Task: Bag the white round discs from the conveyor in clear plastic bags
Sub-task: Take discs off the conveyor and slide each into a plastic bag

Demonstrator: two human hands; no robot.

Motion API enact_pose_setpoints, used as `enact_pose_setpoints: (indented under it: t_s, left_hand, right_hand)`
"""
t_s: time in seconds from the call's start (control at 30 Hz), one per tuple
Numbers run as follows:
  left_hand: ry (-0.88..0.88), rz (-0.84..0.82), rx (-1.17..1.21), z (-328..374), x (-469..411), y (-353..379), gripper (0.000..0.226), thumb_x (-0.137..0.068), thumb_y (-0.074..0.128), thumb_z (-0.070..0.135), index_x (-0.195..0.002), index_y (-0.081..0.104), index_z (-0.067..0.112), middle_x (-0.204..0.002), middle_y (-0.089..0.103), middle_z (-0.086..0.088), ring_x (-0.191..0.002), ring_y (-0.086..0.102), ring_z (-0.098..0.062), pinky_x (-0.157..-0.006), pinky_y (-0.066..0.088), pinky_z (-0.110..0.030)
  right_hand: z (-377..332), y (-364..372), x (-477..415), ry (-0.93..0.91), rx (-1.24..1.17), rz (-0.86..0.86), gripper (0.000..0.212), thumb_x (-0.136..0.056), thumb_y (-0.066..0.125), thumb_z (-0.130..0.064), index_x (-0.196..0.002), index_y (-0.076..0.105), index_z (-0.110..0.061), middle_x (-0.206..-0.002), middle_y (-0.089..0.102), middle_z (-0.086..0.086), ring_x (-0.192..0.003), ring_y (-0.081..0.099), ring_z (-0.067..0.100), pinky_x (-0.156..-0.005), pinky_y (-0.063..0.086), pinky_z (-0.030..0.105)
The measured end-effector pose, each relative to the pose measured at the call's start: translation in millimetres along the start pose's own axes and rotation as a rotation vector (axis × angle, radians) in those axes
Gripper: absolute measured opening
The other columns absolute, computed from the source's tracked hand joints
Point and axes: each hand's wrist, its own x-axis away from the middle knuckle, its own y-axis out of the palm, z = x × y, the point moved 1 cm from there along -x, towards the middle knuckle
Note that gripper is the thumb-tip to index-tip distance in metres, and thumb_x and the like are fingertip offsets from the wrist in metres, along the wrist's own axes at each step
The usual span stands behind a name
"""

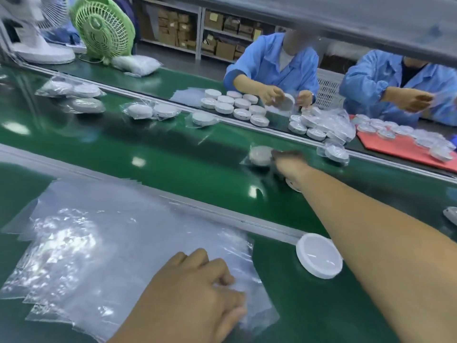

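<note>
Right hand [288, 157] reaches a bagged white round disc [258, 155] on the green conveyor [173, 154], fingers too blurred to judge. Left hand [195, 285] pinches the clear plastic bags [86, 243]. Next, probably, one gets opened for the bare white disc [319, 256].

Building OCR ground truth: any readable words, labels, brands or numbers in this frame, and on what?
No text can be read.
Cardboard boxes on the shelves: any print is too blurred.
Green fan hub: the mark is blurred and unreadable.
White discs: small dark marks on some rims are too small to read.
</note>
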Motion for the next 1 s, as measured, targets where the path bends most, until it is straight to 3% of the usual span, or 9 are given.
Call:
enact_pose_setpoints:
  t_s: [0.13, 0.23, 0.37, 0.43, 0.53, 0.67, 0.77, 0.87, 1.0]
  left_hand:
    - [0.035, 0.064, -0.071, 1.3, 0.6, -0.9, 0.029, -0.076, 0.047, 0.057, -0.071, 0.074, 0.048, -0.064, 0.053, 0.016, -0.058, 0.056, -0.011, -0.051, 0.048, -0.026]
    - [0.042, 0.076, -0.097, 2.2, 4.8, 1.5, 0.031, -0.077, 0.048, 0.054, -0.067, 0.075, 0.041, -0.065, 0.054, 0.016, -0.061, 0.056, -0.010, -0.051, 0.047, -0.025]
    - [0.035, 0.104, 0.038, 4.0, 12.7, 4.2, 0.029, -0.079, 0.051, 0.060, -0.081, 0.076, 0.046, -0.083, 0.068, 0.023, -0.072, 0.063, -0.008, -0.062, 0.052, -0.020]
    - [0.069, 0.085, 0.057, 2.6, 17.1, 4.2, 0.026, -0.080, 0.051, 0.062, -0.082, 0.075, 0.053, -0.094, 0.070, 0.028, -0.077, 0.066, -0.009, -0.063, 0.055, -0.024]
    - [0.059, 0.028, 0.078, 0.4, 21.5, -0.3, 0.025, -0.081, 0.050, 0.063, -0.076, 0.073, 0.057, -0.100, 0.068, 0.033, -0.081, 0.065, -0.008, -0.059, 0.055, -0.028]
    - [-0.073, 0.082, 0.131, 5.4, 23.8, -8.2, 0.022, -0.080, 0.055, 0.050, -0.069, 0.073, 0.043, -0.095, 0.065, 0.034, -0.085, 0.061, 0.002, -0.066, 0.054, -0.026]
    - [-0.210, 0.187, 0.240, 6.6, 25.6, -13.9, 0.023, -0.082, 0.054, 0.053, -0.074, 0.075, 0.044, -0.096, 0.063, 0.039, -0.094, 0.057, 0.010, -0.076, 0.049, -0.020]
    - [-0.312, 0.265, 0.375, 9.3, 24.8, -18.6, 0.024, -0.079, 0.054, 0.058, -0.075, 0.075, 0.046, -0.099, 0.062, 0.044, -0.104, 0.057, 0.012, -0.081, 0.050, -0.022]
    - [-0.282, 0.180, 0.335, 16.8, 25.7, -20.3, 0.024, -0.081, 0.051, 0.059, -0.082, 0.072, 0.048, -0.096, 0.061, 0.045, -0.103, 0.057, 0.013, -0.081, 0.050, -0.018]
  right_hand:
    - [36.3, 0.2, -10.9, -0.121, 0.740, -0.043, 0.078, -0.087, 0.025, -0.084, -0.136, 0.057, -0.033, -0.131, 0.060, 0.018, -0.126, 0.055, 0.039, -0.103, 0.044, 0.052]
    - [60.6, -14.9, -15.2, -0.266, 0.851, -0.053, 0.054, -0.101, 0.039, -0.062, -0.131, 0.054, -0.020, -0.130, 0.059, 0.020, -0.111, 0.060, 0.039, -0.092, 0.052, 0.044]
    - [59.6, -33.8, 17.3, -0.377, 0.452, 0.075, 0.024, -0.099, 0.049, -0.023, -0.079, 0.047, -0.010, -0.076, 0.056, 0.007, -0.073, 0.054, 0.031, -0.055, 0.031, 0.030]
    - [54.5, -45.6, 56.5, -0.342, 0.077, 0.117, 0.007, -0.094, 0.057, -0.021, -0.089, 0.061, -0.019, -0.081, 0.064, -0.004, -0.075, 0.060, 0.018, -0.058, 0.037, 0.024]
    - [57.6, -59.6, 141.4, -0.367, -0.252, -0.058, 0.029, -0.088, 0.066, -0.028, -0.110, 0.070, -0.047, -0.101, 0.074, -0.018, -0.092, 0.069, 0.003, -0.068, 0.050, 0.014]
    - [83.4, -67.2, 244.0, -0.677, -0.126, -0.072, 0.037, -0.084, 0.068, -0.047, -0.120, 0.067, -0.054, -0.120, 0.068, -0.026, -0.107, 0.066, 0.002, -0.082, 0.046, 0.006]
    - [103.3, -58.1, 282.0, -0.937, 0.004, 0.021, 0.035, -0.088, 0.077, -0.030, -0.122, 0.071, -0.036, -0.121, 0.069, -0.016, -0.114, 0.066, 0.009, -0.094, 0.047, 0.015]
    - [115.4, -48.5, 289.5, -0.982, -0.023, 0.087, 0.038, -0.083, 0.080, -0.011, -0.118, 0.075, -0.025, -0.115, 0.063, -0.003, -0.105, 0.067, 0.011, -0.089, 0.050, 0.019]
    - [122.1, -49.4, 292.4, -0.950, -0.178, 0.076, 0.032, -0.088, 0.071, -0.021, -0.120, 0.072, -0.027, -0.115, 0.060, -0.007, -0.105, 0.065, 0.015, -0.092, 0.047, 0.017]
